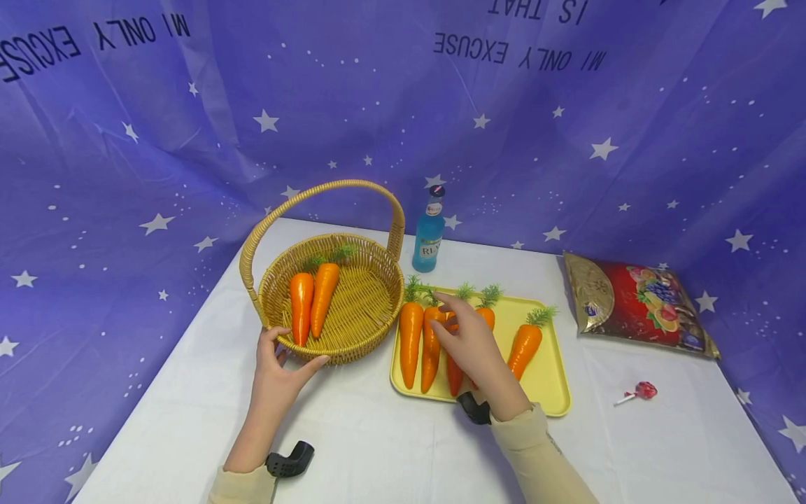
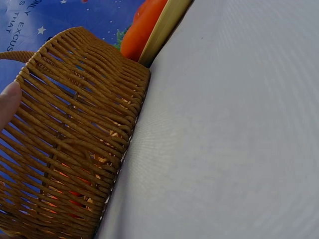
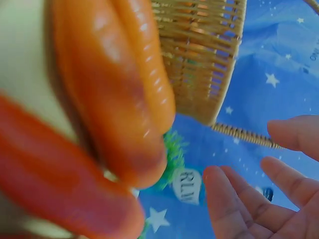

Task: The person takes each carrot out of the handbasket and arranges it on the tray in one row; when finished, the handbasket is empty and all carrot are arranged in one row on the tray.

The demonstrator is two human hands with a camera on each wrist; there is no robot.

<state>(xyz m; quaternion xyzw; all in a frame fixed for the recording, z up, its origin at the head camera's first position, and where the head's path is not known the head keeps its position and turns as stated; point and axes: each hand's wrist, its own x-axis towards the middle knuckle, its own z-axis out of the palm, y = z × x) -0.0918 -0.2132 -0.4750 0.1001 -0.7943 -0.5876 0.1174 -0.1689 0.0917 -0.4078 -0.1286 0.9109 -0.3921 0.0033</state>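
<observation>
My left hand (image 1: 279, 381) holds the front rim of a round wicker basket (image 1: 362, 343), its fingers at the rim and its thumb (image 2: 9, 102) against the woven side. Inside the basket lie two toy carrots (image 1: 324, 297), green tops toward the back. My right hand (image 1: 469, 339) hovers with fingers spread over a yellow tray (image 1: 550, 392), holding nothing. Several more carrots (image 1: 411, 343) lie on that tray, some partly hidden beneath the hand. In the right wrist view, the fingers (image 3: 224, 199) are apart from the nearby carrots (image 3: 107, 94).
Behind the tray stands a blue bottle (image 1: 429, 238). A shiny red and gold bag (image 1: 642, 304) lies at the right, with a red lollipop (image 1: 645, 390) in front of it. A purple star-printed cloth (image 1: 378, 105) hangs behind the white table (image 1: 378, 448).
</observation>
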